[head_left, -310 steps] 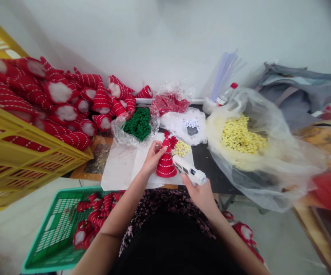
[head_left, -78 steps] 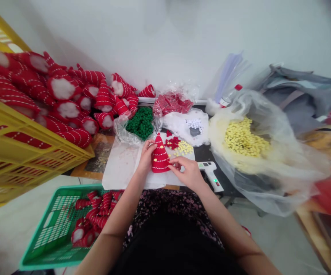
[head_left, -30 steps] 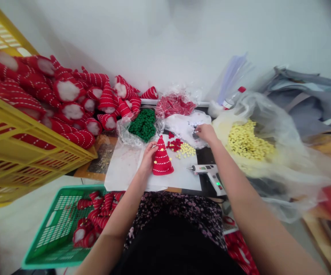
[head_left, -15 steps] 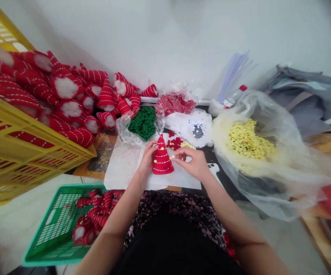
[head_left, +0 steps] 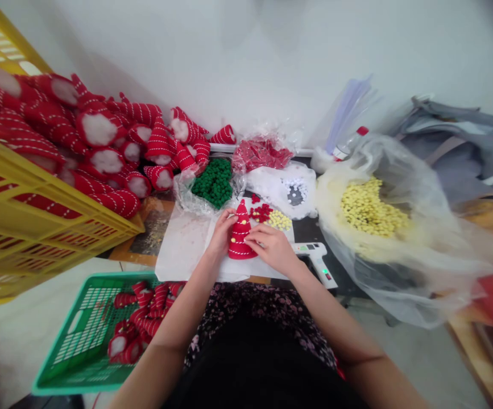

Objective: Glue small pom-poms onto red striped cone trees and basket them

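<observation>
A red cone [head_left: 240,230] stitched with white dashes sits between a worker's two hands above white paper [head_left: 182,244] at the front edge of a dark bench [head_left: 306,230], its long axis running from a broad base near that edge to a tip aimed at the back edge. Neither hand is clearly nearer: the cone lies just right of the left hand [head_left: 219,234] and just left of the right hand [head_left: 274,248]. The left hand grips it by the left flank, fingers partly hidden behind the fabric. The right hand is bent, its fingertips drawn close and meeting the cone's right side below mid-height; whether they pinch anything small cannot be told. Two yellow dots [head_left: 244,222] show on the cone's front. Whether it rests on the paper or is held just above is unclear. Loose red pompoms [head_left: 261,213] and yellow pompoms [head_left: 281,220] lie beyond the right hand, toward the back edge, while a white glue gun [head_left: 320,250] lies to its right, by the front edge.
</observation>
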`<state>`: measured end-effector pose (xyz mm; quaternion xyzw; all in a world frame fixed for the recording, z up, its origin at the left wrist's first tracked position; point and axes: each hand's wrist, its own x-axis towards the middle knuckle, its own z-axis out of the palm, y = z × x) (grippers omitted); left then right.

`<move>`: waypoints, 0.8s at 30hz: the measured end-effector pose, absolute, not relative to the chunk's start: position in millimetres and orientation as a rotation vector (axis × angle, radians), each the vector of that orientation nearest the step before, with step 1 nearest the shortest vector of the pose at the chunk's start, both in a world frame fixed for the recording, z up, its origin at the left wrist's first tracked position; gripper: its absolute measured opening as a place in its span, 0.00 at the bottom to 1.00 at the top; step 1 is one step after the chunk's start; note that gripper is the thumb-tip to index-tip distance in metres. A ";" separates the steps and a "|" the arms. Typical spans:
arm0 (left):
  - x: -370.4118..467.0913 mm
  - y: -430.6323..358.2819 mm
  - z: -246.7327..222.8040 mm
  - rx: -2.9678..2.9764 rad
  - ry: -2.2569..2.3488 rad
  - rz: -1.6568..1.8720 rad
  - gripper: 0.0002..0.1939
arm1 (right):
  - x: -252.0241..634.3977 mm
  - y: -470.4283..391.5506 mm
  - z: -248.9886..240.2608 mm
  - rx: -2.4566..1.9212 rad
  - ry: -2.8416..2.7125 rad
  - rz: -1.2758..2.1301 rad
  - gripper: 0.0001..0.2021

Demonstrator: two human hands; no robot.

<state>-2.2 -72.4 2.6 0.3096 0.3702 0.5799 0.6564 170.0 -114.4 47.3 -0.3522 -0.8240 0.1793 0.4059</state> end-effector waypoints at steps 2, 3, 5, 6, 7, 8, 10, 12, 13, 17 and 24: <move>-2.1 -72.9 3.0 0.696 0.833 1.313 0.17 | 173.6 -117.0 50.0 -0.915 -2.004 0.456 0.07; -2.0 -73.1 3.3 0.686 0.828 1.314 0.17 | 175.9 -119.3 51.3 -0.945 -1.955 0.471 0.06; -1.9 -73.0 3.7 0.662 0.821 1.319 0.17 | 179.9 -125.1 52.1 -1.006 -1.902 0.511 0.04; -1.8 -72.8 3.8 0.651 0.819 1.320 0.17 | 181.1 -128.4 51.1 -1.027 -1.908 0.532 0.02; -1.8 -72.6 3.9 0.641 0.818 1.321 0.17 | 181.6 -131.8 49.2 -1.040 -1.930 0.552 0.01; -1.7 -72.2 3.8 0.632 0.815 1.323 0.17 | 181.5 -135.0 46.6 -1.045 -1.956 0.568 0.02; -1.7 -71.6 3.4 0.619 0.809 1.322 0.17 | 180.6 -140.0 40.8 -1.051 -1.990 0.582 0.01; -1.7 -71.2 2.9 0.602 0.807 1.327 0.17 | 181.8 -141.8 36.2 -1.067 -1.989 0.587 0.03; -1.7 -71.1 2.7 0.592 0.808 1.331 0.17 | 184.2 -140.9 34.8 -1.089 -1.974 0.584 0.04; -2.4 -71.9 2.9 0.565 0.826 1.334 0.17 | 206.7 -123.6 34.8 -1.361 -1.897 0.473 0.04; -3.2 -72.4 5.3 0.521 0.826 1.313 0.18 | 229.4 -94.7 50.6 -1.585 -1.996 0.577 0.03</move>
